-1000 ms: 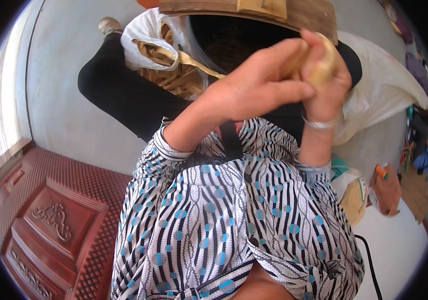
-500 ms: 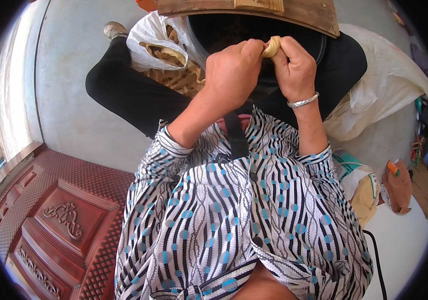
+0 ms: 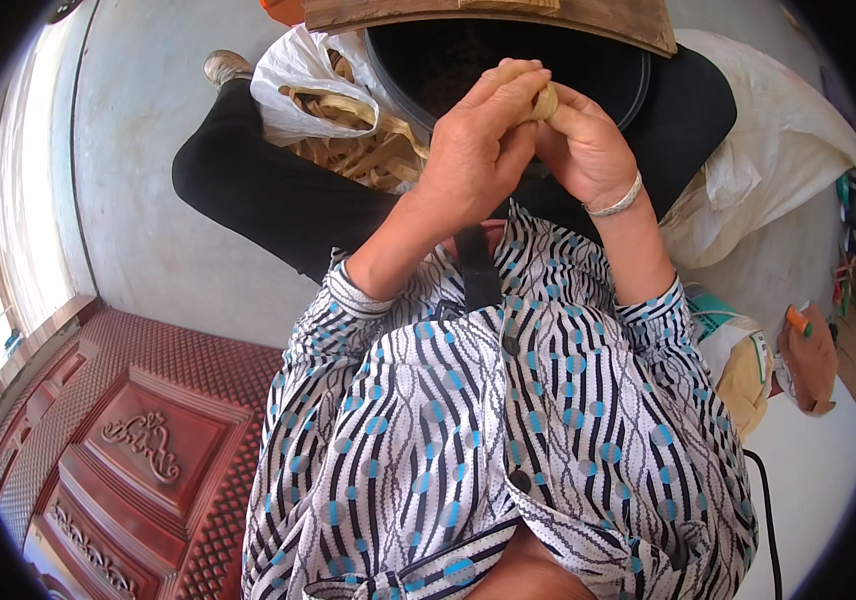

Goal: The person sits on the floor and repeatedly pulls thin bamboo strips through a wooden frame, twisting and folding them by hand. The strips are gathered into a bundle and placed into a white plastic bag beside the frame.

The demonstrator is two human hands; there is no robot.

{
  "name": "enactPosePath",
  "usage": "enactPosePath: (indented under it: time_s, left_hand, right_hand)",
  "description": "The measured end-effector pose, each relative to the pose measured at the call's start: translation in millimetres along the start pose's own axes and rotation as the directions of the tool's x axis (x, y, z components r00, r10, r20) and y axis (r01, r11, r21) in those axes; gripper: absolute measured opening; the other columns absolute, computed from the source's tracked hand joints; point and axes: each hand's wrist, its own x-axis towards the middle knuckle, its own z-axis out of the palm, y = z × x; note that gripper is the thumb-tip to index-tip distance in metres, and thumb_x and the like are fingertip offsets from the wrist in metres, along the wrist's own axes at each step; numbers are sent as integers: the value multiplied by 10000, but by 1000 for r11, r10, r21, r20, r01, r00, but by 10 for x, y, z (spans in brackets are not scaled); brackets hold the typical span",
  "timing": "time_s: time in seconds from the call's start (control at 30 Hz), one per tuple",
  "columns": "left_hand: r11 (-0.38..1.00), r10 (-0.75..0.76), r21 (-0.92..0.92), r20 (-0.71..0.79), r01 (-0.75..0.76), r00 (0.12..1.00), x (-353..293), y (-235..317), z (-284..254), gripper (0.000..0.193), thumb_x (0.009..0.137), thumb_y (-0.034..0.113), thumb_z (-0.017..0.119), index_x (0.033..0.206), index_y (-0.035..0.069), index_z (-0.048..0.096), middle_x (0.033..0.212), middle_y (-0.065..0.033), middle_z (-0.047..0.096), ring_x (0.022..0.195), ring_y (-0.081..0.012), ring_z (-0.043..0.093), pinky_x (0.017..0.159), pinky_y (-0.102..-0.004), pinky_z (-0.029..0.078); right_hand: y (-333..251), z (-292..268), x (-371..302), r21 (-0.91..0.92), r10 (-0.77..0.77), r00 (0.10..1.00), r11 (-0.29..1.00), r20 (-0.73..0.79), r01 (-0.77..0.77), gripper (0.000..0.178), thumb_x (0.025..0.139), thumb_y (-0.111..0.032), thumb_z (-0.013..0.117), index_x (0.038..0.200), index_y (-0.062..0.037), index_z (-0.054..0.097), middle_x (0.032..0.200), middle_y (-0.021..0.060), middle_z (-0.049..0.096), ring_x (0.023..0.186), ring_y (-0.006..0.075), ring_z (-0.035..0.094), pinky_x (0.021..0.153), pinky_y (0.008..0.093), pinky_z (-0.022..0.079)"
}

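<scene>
Between your two hands, just above and right of the centre of the frame, is the small bundle of pale yellow strip (image 3: 545, 103), wound thick, with only a part of it showing between your fingers. Your left hand (image 3: 478, 150) is closed on it from the left, the fingers reaching over its top. Your right hand (image 3: 588, 148) grips it from the right, with the fingers curled; a silvery bracelet (image 3: 616, 197) circles that wrist. How the far fingertips sit on it is hidden from you.

Behind your hands, at the top of the frame, you have a black round tub (image 3: 398, 62), its mouth facing you. A brown wooden board (image 3: 398, 22) lies across its far side, with a lighter wood piece (image 3: 510, 4) on it at the frame's top edge.

Left of the tub, in the upper left, stands a white plastic bag (image 3: 283, 78); flat tan strips (image 3: 353, 165) fill its mouth and spread in front of it. One strip runs toward your left wrist, where you lose sight of it. Your black-trousered leg (image 3: 238, 175) lies along that side.

At the upper right is a pale woven sack (image 3: 773, 165). At the lower left is a dark red carved panel (image 3: 153, 440); at the lower right, a black cable (image 3: 770, 510).
</scene>
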Motion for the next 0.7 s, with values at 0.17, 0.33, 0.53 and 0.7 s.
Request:
enactPosePath:
  time_s: [0.17, 0.33, 0.53, 0.7]
  left_hand:
    - [943, -290, -141, 94, 301, 952, 87, 135, -123, 472, 899, 120, 611, 1328, -2, 454, 997, -165, 679, 856, -277, 681, 708, -312, 508]
    - [927, -290, 248, 0, 281, 957, 189, 177, -39, 341, 915, 223, 575, 1162, -11, 553, 822, -180, 680, 688, -296, 676, 610, -361, 505]
    - [803, -521, -344, -6, 487, 854, 185, 43, 17, 311, 958, 233, 476, 1064, -26, 611, 631, -31, 561, 514, -98, 492, 487, -235, 393]
    - [431, -708, -588, 250, 685, 660, 139, 187, -124, 289, 967, 245, 421, 1003, 23, 601, 591, 22, 437, 456, -47, 304, 402, -208, 224]
  right_hand:
    - [-53, 184, 27, -373, -341, 938, 879, -57, 297, 212, 935, -12, 519, 1106, 59, 622, 1179, 56, 610, 1013, 135, 613, 891, 251, 499]
    - [-76, 196, 58, -825, -631, 750, 307, 197, 475, 153, 855, 47, 593, 989, 34, 666, 1194, 77, 602, 1007, 158, 606, 833, 253, 499]
    - [-131, 257, 79, -836, -674, 699, 223, 240, 502, 104, 867, 49, 594, 939, 75, 664, 1199, 110, 580, 1037, 160, 569, 879, 247, 463]
    - [-72, 220, 118, -416, -566, 824, 742, 33, 526, 145, 886, 65, 543, 973, 83, 658, 1203, 91, 546, 1051, 164, 558, 913, 280, 460]
